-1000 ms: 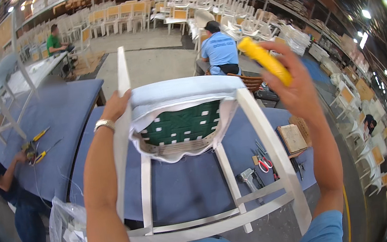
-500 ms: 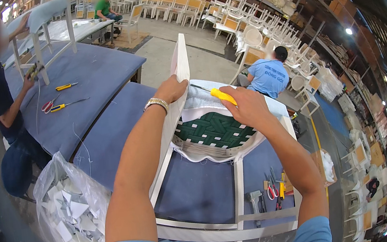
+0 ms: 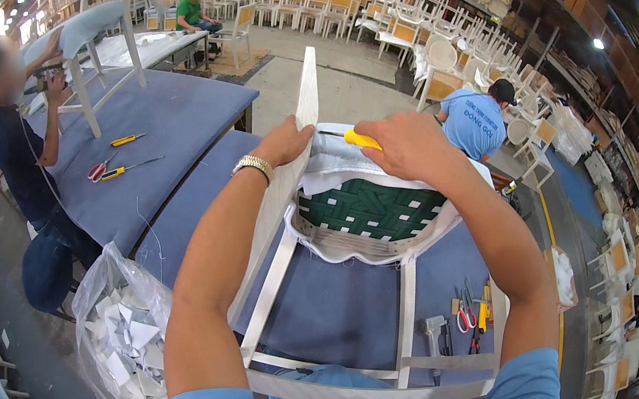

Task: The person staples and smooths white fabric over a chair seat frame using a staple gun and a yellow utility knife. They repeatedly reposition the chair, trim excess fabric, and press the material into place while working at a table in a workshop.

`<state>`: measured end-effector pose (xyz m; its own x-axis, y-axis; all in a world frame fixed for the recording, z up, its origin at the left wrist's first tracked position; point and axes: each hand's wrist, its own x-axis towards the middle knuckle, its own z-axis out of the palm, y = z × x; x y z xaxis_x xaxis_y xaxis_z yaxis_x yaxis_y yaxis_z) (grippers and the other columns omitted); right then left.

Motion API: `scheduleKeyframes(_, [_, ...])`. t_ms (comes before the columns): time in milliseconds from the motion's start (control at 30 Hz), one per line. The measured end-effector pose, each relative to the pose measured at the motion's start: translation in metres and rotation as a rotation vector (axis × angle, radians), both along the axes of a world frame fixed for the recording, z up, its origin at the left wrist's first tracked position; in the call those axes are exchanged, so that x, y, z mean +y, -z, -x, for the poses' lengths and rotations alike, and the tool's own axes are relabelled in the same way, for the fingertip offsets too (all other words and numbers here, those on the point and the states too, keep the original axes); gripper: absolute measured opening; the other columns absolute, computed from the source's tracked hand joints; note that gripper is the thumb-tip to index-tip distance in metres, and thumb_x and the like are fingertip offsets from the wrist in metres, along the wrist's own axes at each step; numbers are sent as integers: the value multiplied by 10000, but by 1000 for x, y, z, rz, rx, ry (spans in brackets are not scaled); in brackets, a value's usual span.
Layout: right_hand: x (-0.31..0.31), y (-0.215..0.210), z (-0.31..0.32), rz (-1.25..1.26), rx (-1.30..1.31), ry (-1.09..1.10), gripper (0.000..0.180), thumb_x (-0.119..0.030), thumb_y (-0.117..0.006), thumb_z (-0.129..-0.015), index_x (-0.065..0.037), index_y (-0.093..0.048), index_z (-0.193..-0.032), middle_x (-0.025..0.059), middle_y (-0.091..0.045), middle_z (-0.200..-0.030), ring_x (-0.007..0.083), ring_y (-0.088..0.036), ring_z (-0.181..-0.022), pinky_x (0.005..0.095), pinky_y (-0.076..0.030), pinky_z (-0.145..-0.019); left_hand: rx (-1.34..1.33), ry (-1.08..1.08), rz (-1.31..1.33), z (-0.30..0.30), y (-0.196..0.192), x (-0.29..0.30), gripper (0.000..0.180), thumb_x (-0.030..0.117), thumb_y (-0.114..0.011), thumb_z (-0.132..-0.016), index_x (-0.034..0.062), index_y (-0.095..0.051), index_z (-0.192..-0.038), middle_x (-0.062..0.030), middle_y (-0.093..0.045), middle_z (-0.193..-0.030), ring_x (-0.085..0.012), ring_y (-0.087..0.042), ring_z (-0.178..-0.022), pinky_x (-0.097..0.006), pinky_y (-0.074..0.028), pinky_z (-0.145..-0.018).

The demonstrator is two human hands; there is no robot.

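Note:
A white wooden chair lies tipped on the blue-covered table in front of me, its seat underside of green woven webbing facing me. Pale grey-blue fabric with a loose white edge wraps the seat. My left hand is closed around a chair leg that points up and away. In my right hand is a screwdriver with a yellow handle. Its thin shaft points left toward the corner where fabric meets leg; the tip is too small to make out.
Scissors, a grey staple gun and yellow-handled tools lie at right within the chair frame. A plastic bag of white scraps stands left. Beyond it, a co-worker handles another chair. Another person in blue sits ahead right.
The screwdriver handle has come nearer the chair leg, with my right hand turned more over it. My left hand keeps its hold. The co-worker's hand with a tool has risen toward the other chair.

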<state>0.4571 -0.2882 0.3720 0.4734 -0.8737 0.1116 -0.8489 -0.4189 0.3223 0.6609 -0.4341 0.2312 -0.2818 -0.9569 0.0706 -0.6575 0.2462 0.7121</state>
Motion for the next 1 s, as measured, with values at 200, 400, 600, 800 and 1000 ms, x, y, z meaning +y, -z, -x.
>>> scheduleKeyframes(200, [5,12,-20,88,29,-102,236,-149,-607,-880,-57,-662,-1090,161,-709,-783,335,-719,-702,443,-569,-612,-31,7,16,2,-3,0,786,474,-466,-1023,-131,-284,-1490,-437,-512,-1352,-491,-536,-1296,-457,-401,-1118])
scheduleKeyframes(400, [31,66,-33,126,-193,-6,308,-129,-582,-892,34,-563,-1152,191,-688,-772,347,-722,-684,434,-569,-569,-62,31,-55,-1,-11,16,818,479,-453,-1027,-148,-240,-1508,-443,-478,-1387,-490,-506,-1331,-448,-369,-1148])
scheduleKeyframes(600, [30,78,-27,11,-420,130,292,-180,-563,-973,-20,-508,-1210,224,-668,-812,416,-705,-710,531,-546,-599,-52,28,-5,3,-11,14,840,485,-449,-1022,-157,-230,-1518,-418,-405,-1477,-463,-427,-1413,-419,-308,-1198])
scheduleKeyframes(800, [39,96,-41,133,-422,113,326,-131,-592,-899,6,-527,-1188,271,-689,-855,447,-713,-767,554,-564,-682,-67,20,46,4,-7,7,838,480,-460,-1014,-161,-256,-1514,-403,-389,-1500,-467,-405,-1428,-412,-294,-1209])
scheduleKeyframes(1000, [38,90,-30,-50,-695,192,295,-181,-586,-942,-5,-511,-1166,295,-688,-851,493,-693,-808,583,-543,-721,-60,47,106,2,-1,6,790,471,-501,-994,-168,-352,-1434,-426,-511,-1358,-499,-518,-1306,-454,-394,-1119])
